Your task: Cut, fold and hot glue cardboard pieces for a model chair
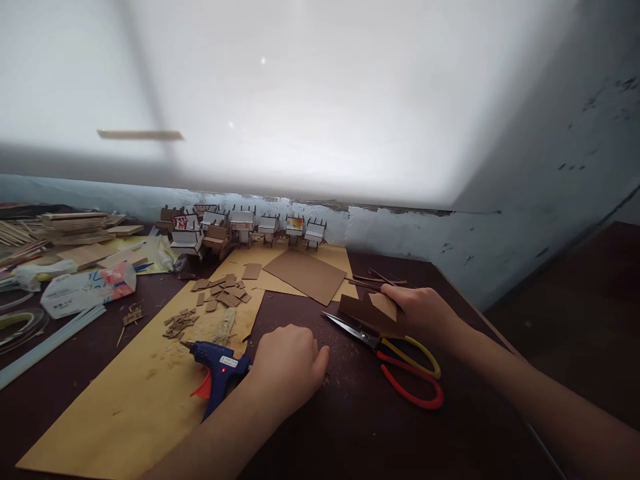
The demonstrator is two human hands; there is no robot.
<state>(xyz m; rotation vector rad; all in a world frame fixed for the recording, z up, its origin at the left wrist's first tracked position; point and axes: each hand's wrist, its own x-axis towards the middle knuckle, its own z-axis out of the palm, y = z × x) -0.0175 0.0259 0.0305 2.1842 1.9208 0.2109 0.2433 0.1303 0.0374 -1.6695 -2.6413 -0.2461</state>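
Note:
My left hand (291, 365) rests low over the dark table beside a blue glue gun (220, 367), its fingers curled and mostly hidden below it. At the right, my right hand (423, 308) has its fingers closed on a folded piece of brown cardboard (367, 312). Scissors (407, 370) with red and yellow handles lie just below that cardboard, blades toward the left. Small cut cardboard pieces (225, 292) are scattered on yellow paper (125, 393), left of my hands. A larger flat cardboard sheet (305, 275) lies farther back.
Several small chair-like models (243, 223) line the back by the wall. Wood strips (75, 227), a white packet (87, 290), clear glue sticks (55, 347) and a tape roll (20, 327) lie at the left. A white panel (300, 100) hangs above.

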